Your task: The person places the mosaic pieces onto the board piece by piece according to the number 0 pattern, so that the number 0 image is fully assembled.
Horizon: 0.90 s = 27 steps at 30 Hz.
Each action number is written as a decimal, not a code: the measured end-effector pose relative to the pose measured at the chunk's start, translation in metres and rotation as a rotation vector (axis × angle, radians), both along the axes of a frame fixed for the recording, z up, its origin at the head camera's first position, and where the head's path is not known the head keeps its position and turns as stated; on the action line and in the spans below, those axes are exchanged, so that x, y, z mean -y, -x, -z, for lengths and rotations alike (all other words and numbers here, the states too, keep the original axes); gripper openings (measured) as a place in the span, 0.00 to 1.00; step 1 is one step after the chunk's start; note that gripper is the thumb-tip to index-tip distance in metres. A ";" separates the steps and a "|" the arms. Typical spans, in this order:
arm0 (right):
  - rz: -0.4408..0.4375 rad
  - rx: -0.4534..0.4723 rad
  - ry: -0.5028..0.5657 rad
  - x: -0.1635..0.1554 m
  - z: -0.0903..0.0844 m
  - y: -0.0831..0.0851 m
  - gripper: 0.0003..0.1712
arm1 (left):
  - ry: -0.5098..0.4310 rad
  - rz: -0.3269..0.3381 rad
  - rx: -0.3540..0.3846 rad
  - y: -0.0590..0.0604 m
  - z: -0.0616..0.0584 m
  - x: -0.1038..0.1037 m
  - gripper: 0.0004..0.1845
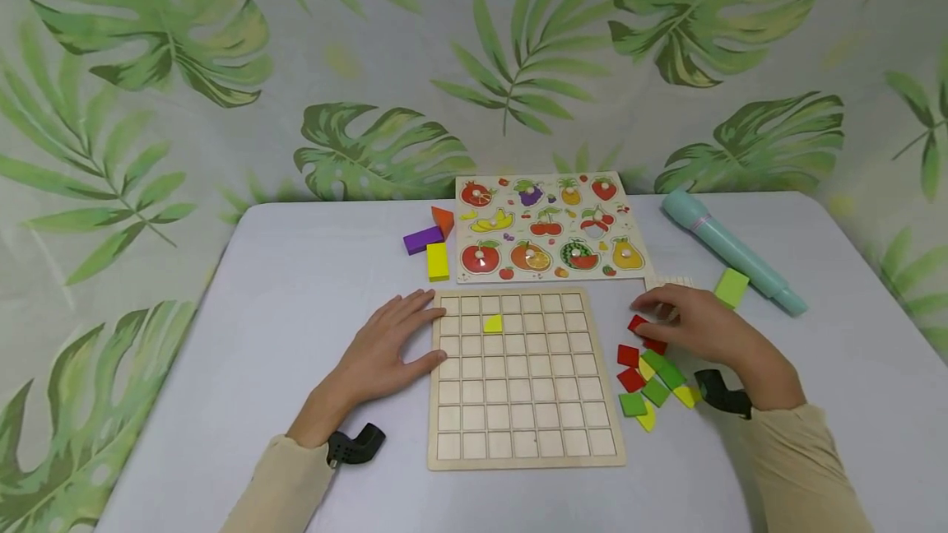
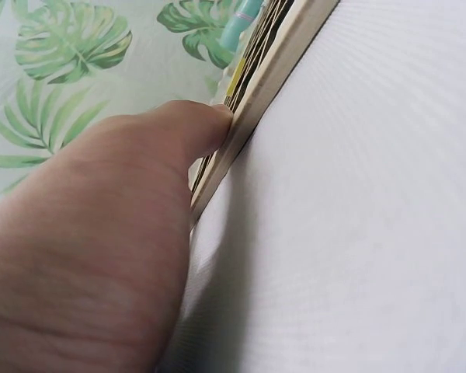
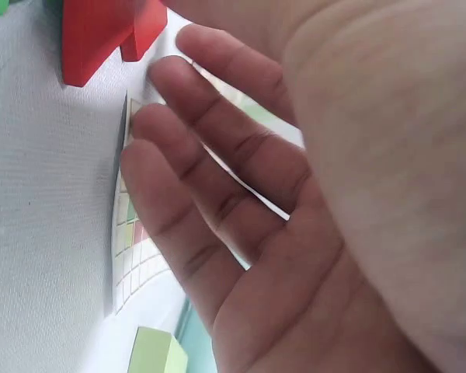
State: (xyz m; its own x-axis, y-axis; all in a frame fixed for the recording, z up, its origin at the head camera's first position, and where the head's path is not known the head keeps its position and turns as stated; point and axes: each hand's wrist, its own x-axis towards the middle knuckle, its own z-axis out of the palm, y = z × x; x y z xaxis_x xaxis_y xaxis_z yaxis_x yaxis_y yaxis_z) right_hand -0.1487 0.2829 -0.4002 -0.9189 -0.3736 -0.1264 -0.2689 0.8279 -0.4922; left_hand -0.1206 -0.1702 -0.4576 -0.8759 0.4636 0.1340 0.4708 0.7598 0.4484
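Red tiles (image 1: 638, 340) are lying on the white table (image 1: 296, 294), just right of the wooden grid board (image 1: 524, 377), and they are touched by the right hand (image 1: 696, 323). The fingers (image 3: 194, 167) of this hand are seen straight and slightly spread in the right wrist view; nothing is gripped or pinched, the fingertips are only placed at the upper red tiles. Below the hand, a loose group of red, green and yellow tiles (image 1: 655, 389) is found, some of them overlapping.

The left hand (image 1: 385, 348) is laid flat on the table, with relaxed fingers, and its thumb (image 2: 190, 128) is pressed against the left edge of the grid board. One yellow piece (image 1: 493, 323) is set in a cell of the board's second row.

Behind the board a fruit puzzle (image 1: 548, 227) is placed. To its left, purple, orange and yellow blocks (image 1: 432, 243) are grouped together. At the right, a teal tube (image 1: 729, 249) is lying slanted, with a green block (image 1: 731, 287) just beside it. A small pale wooden strip (image 1: 670, 281) is seen above the right hand.
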 end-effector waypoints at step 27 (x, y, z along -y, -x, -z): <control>-0.028 -0.113 -0.024 0.031 -0.002 -0.003 0.18 | 0.027 -0.017 0.039 0.001 -0.001 -0.002 0.34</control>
State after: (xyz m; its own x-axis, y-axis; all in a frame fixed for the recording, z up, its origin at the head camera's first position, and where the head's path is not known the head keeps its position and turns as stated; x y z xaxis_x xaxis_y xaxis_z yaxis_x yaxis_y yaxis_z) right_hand -0.1460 0.2517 -0.3985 -0.9170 -0.3977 -0.0316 -0.3451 0.8304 -0.4375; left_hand -0.1214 -0.1686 -0.4569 -0.8878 0.4519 0.0874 0.4406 0.7795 0.4452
